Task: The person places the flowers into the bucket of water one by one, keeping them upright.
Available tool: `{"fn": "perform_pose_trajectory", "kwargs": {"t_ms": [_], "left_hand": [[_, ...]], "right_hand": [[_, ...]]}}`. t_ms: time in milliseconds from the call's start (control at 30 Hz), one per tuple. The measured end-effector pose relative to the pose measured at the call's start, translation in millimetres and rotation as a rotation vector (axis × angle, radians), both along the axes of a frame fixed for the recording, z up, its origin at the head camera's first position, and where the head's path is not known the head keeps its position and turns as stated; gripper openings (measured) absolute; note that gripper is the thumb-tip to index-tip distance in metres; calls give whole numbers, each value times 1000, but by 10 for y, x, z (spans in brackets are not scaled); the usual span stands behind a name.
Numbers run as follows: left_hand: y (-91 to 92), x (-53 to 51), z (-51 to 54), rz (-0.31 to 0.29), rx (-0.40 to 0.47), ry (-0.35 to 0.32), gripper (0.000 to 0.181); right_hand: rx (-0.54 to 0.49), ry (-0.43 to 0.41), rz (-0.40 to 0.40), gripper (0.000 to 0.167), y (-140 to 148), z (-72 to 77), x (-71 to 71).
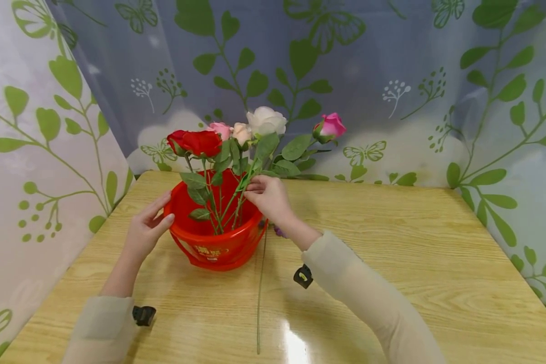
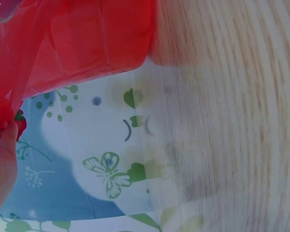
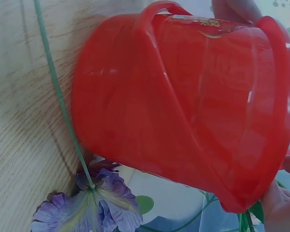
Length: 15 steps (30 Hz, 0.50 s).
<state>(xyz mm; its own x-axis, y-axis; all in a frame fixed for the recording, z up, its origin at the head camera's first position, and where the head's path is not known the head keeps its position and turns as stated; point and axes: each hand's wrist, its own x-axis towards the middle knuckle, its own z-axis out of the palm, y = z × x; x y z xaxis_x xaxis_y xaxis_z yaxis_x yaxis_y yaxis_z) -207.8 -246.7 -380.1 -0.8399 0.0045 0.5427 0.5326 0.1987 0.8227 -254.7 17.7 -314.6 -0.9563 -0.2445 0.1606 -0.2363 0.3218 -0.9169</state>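
A red plastic bucket [image 1: 223, 253] stands on the table, tilted a little, with several artificial roses leaning in it. My left hand [image 1: 150, 225] rests on its left rim, fingers fairly straight and the thumb spread. At the right side of the rim, my right hand [image 1: 270, 199] pinches green stems [image 1: 241, 189]; which rose they belong to is hard to tell. Red roses [image 1: 202, 144] lean left. A white rose [image 1: 267, 121] rises in the middle beside pale ones, and a magenta rose [image 1: 331, 126] stretches to the right. Leaves hide part of the stems.
A purple flower [image 3: 94, 203] lies on the table to the right of the bucket, partly hidden in the head view. Its long thin stem [image 1: 260, 303] runs toward the front edge. Behind the wooden table [image 1: 391, 242] hangs a leaf-patterned curtain [image 1: 273, 65].
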Motion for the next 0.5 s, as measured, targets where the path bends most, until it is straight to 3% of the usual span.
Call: {"fn": "perform_pose_trajectory", "kwargs": {"t_ms": [233, 500], "left_hand": [[0, 5, 2, 13, -15, 1, 41], [-12, 5, 7, 7, -7, -3, 41]], "right_hand": [[-93, -79, 54, 43, 72, -3, 33], [-142, 9, 97, 33, 276, -65, 185]]}}
